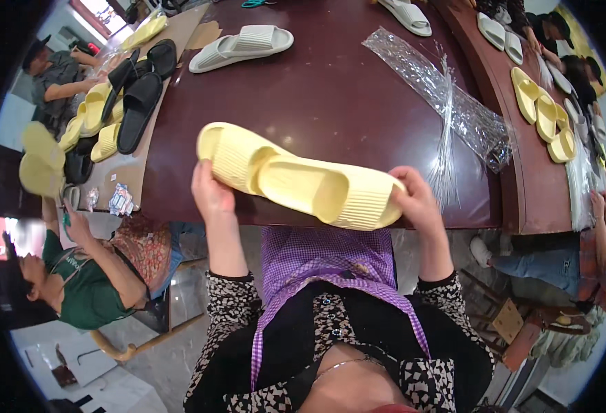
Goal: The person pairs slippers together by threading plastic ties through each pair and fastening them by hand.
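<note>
A pair of pale yellow ribbed slippers (303,180) is held end to end over the table's near edge, tilted down to the right, the two overlapping in the middle. My left hand (212,193) is closed on the left slipper, its fingers mostly hidden beneath. At the other end, my right hand (416,198) grips the toe of the right slipper, thumb on top. Beyond them on the dark red table (303,96) lies a light grey pair of slippers (241,48). Clear plastic bags (434,86) and a bundle of thin white ties (447,151) lie to the right.
Black slippers (140,103) and yellow slippers (96,110) crowd the left side table, with small labels (120,199). A person in green (89,282) sits at left, holding yellow slippers (41,160). More yellow slippers (544,113) line the right ledge, where other people work.
</note>
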A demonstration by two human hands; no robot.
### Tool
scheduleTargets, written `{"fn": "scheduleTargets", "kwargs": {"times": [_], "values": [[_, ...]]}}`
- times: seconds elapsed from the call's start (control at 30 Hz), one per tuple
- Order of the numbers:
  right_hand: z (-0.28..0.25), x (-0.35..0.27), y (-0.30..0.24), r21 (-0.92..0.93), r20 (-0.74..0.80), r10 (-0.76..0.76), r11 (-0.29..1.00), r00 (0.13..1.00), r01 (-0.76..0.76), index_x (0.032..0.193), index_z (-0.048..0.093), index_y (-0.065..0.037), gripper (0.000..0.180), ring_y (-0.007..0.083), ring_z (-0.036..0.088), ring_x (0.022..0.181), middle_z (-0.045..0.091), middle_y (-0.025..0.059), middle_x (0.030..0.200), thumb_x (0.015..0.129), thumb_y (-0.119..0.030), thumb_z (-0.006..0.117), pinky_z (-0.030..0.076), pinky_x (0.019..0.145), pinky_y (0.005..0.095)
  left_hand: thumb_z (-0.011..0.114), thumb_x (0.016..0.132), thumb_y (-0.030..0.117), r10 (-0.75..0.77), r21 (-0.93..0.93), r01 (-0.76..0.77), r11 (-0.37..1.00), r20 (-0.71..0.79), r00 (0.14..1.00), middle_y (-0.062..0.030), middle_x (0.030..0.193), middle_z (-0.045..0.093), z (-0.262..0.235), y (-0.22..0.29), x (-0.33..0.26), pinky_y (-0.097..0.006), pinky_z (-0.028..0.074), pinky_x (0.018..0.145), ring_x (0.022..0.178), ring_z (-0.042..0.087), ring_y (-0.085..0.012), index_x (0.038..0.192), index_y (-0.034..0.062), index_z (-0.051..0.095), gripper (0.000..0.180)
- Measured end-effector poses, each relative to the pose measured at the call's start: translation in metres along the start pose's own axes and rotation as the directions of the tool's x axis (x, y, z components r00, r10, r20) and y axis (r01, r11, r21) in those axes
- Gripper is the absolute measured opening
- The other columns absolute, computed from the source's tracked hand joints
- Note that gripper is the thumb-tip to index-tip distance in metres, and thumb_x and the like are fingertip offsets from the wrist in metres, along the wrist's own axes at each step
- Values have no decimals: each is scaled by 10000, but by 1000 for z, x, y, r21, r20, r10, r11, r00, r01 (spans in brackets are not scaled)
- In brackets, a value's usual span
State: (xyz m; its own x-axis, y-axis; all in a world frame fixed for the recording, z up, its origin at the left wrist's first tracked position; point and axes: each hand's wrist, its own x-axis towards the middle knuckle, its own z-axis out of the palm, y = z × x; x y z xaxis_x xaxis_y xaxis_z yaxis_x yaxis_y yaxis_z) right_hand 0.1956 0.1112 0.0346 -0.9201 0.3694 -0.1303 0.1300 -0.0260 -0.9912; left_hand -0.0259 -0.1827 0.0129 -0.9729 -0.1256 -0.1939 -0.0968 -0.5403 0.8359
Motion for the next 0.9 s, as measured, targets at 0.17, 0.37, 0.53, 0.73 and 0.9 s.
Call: {"fn": "scheduleTargets", "kwargs": {"times": [0.17,0.37,0.53,0.73,0.9], "values": [[-53,0,-27,-11,-213,-64,998,975,63,1037,526,-6,279,133,575,826,593,55,916,768,-44,584,471,750,265,475,898,90,-34,77,24,997,134,990,-140,1045,588,-13,36,13,-322,482,830,960,579,-214,1115,-78,513,277],[-62,54,-72,-341,-54,-218,921,974,187,991,579,4,272,132,582,816,610,53,927,755,-118,635,478,745,264,504,886,91,-281,268,187,945,378,882,-147,1051,599,29,26,21,-298,482,834,974,582,-202,1181,-72,497,337],[-4,124,-69,-570,-46,-656,636,753,520,1039,588,8,342,123,580,842,628,59,942,750,-141,695,475,766,258,539,874,96,-126,218,27,976,454,882,-165,1115,566,93,-19,15,-299,467,857,1008,560,-198,1196,-77,492,368],[-10,83,-31,-514,-237,-583,754,777,408,964,619,1,231,113,585,776,635,60,900,759,-87,683,478,691,245,555,875,75,215,527,-529,665,543,812,-143,1183,526,73,-35,-26,-288,400,934,1070,512,-186,1203,-58,488,360],[-79,59,10,-546,-491,-464,823,737,155,879,650,3,141,116,593,706,644,80,756,771,-87,652,474,648,247,531,880,44,245,540,-549,638,533,810,-120,1141,537,46,-33,-54,-277,402,916,1044,515,-170,1181,-51,500,317]]}}
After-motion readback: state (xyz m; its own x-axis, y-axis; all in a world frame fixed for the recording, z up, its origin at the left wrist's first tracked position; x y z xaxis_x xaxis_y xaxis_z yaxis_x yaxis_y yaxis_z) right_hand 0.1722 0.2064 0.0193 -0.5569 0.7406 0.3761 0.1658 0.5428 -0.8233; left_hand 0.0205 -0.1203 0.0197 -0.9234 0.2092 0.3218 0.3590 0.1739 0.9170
